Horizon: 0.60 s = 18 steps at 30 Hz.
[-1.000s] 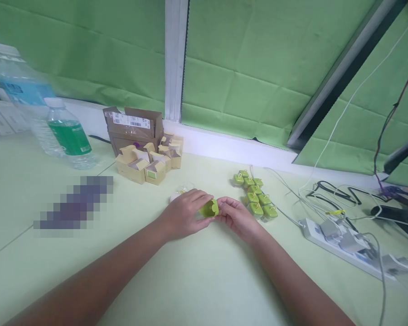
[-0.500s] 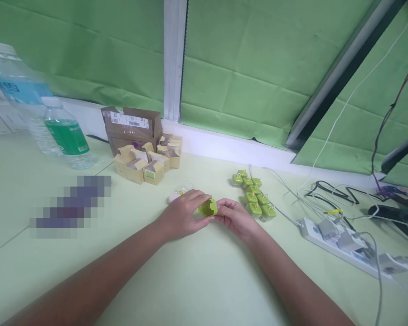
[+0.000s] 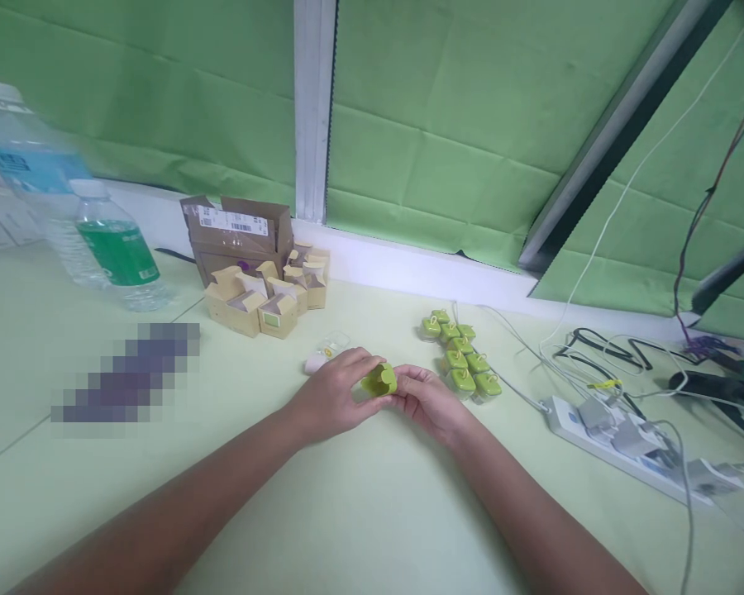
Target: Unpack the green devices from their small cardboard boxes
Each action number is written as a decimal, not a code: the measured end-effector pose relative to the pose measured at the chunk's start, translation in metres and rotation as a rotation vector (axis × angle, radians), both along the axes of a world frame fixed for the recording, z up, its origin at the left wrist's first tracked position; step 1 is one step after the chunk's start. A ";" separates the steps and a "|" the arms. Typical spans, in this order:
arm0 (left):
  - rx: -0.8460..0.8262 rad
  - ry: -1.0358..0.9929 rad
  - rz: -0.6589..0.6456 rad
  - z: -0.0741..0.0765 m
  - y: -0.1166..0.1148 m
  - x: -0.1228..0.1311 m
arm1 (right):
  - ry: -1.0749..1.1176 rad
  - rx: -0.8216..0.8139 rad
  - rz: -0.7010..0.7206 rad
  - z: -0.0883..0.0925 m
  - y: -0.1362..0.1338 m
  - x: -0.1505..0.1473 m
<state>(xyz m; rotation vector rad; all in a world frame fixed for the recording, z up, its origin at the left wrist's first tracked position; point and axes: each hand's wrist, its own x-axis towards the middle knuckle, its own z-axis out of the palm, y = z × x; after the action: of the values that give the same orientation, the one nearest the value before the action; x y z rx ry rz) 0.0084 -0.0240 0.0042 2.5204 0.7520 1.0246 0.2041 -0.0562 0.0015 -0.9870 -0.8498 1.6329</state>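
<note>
A small yellow-green cover (image 3: 379, 381), hollow like a little cup with a rounded tab at its rim, sits between my two hands above the table. Its left side is gripped by my left hand (image 3: 338, 395), thumb below and fingers above. My right hand (image 3: 426, 400) pinches the right edge, fingers partly hidden behind one another. Just beyond my left hand lies a small white and clear item (image 3: 318, 361) with a yellow spot, partly covered by the hand. To the right stand several small clear containers with green lids (image 3: 462, 380), each topped by a loop.
Open small cardboard boxes (image 3: 277, 316) stand before a larger brown carton (image 3: 236, 240) at the back. Water bottles (image 3: 121, 252) are on the left, near a pixelated patch. A power strip (image 3: 620, 454) with plugs and tangled cables occupies the right.
The view has shifted slightly, so the background sits a little further left. Both hands keep their hold on the green cover, with almost no visible movement.
</note>
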 end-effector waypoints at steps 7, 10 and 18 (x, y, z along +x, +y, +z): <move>0.086 0.039 0.107 -0.006 0.006 -0.002 | 0.005 0.005 0.021 0.001 0.000 0.001; 0.089 0.045 0.142 -0.007 0.007 -0.001 | 0.054 0.034 0.069 0.001 -0.001 0.000; 0.006 0.046 0.186 -0.007 0.003 0.001 | 0.076 0.052 -0.012 -0.004 -0.003 -0.009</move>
<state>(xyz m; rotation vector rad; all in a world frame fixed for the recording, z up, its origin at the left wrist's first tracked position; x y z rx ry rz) 0.0089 -0.0210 -0.0032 2.5241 1.0135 1.0309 0.1950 -0.0592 -0.0026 -0.8867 -0.8301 1.6198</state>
